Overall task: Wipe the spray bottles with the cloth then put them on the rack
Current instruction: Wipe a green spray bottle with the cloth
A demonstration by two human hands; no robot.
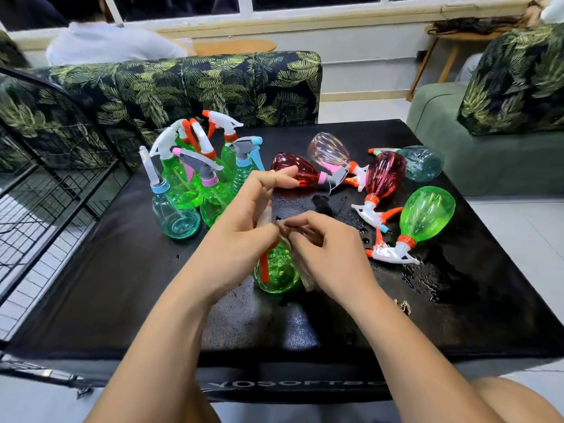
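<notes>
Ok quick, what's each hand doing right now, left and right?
Left hand: grips the green spray bottle by its head, it seems.
Right hand: pinches the cloth over that bottle.

Bare forearms (158, 331) — left hand (241, 227), right hand (329, 254) (both bare), bare knee (518, 401)

A table (122, 285) with a black cover is seen. At its far left several upright bottles (195, 178), green and blue-green, are grouped close together. At the far right five bottles are laid on their sides: a red bottle (293, 170), a pink bottle (329, 149), a dark red bottle (384, 175), a blue-green bottle (422, 163) and, nearer, a green bottle (427, 213). Water drops (421, 279) are spread on the cover among them. A small pale thing (403, 306) is found near the right edge; what it is cannot be told. A middle bottle (277, 273), green too, is partly hidden.
</notes>
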